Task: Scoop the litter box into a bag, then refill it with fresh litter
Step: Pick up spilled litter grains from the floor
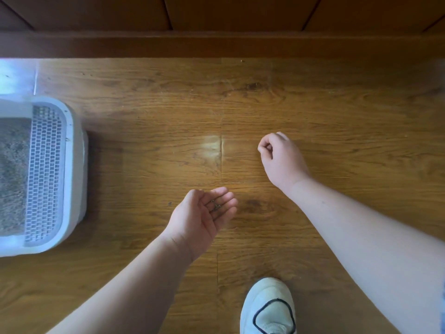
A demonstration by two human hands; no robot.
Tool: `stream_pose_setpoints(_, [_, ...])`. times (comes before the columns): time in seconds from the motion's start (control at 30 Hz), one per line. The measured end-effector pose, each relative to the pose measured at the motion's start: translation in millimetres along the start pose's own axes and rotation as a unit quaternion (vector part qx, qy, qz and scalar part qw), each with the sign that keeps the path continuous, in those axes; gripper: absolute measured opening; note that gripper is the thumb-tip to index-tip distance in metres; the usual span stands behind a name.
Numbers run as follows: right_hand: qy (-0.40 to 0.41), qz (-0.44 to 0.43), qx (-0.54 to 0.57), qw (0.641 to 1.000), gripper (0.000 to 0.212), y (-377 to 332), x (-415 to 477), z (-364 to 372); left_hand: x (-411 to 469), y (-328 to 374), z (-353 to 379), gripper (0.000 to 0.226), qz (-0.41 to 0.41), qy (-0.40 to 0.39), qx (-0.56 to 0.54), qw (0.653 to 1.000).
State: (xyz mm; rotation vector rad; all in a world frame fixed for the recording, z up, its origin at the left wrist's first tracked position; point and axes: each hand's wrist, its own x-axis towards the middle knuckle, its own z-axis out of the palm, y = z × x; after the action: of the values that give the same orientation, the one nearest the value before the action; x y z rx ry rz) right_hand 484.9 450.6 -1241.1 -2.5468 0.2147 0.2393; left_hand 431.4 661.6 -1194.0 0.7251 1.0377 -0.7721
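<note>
Because the left grip (204, 213) is held palm-up and only loosely cupped, with a few litter granules (216, 206) lying in it, they could be spilled onto the floor (168, 104) if the palm is tilted before the litter box (72, 150), set at the left edge, is reached. The right grip (280, 160) is curled tight, thumb against forefinger; whether anything is pinched cannot be told. Counted: one box, two grips, one shoe (268, 309), one stray speck (169, 203) on the boards.
</note>
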Motion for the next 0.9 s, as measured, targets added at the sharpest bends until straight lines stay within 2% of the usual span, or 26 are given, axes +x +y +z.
stream_pose_setpoints(0.2, [-0.009,0.006,-0.034,0.999,0.012,-16,33,8,-4,7,-13,0.043,0.015,0.000,-0.011,1.000])
stream_pose_setpoints(0.53, [-0.040,0.015,-0.113,0.993,0.013,-31,30,13,-10,15,-26,0.044,0.020,0.002,-0.029,0.999])
stream_pose_setpoints(0.63, [-0.062,-0.097,-0.017,0.993,0.012,-66,13,6,-10,19,-22,0.042,0.025,-0.006,-0.027,0.999])
stream_pose_setpoints(0.7, [-0.114,-0.192,0.034,0.974,0.011,-94,-13,3,-9,22,-18,0.039,0.034,-0.017,-0.032,0.999])
stream_pose_setpoints(0.8, [-0.176,-0.281,0.013,0.943,0.009,-112,-43,7,-7,26,-16,0.029,0.052,-0.047,-0.033,0.997])
stream_pose_setpoints(0.9, [-0.181,-0.298,-0.014,0.937,0.014,-102,-45,11,-6,28,-13,0.024,0.054,-0.065,-0.037,0.996])
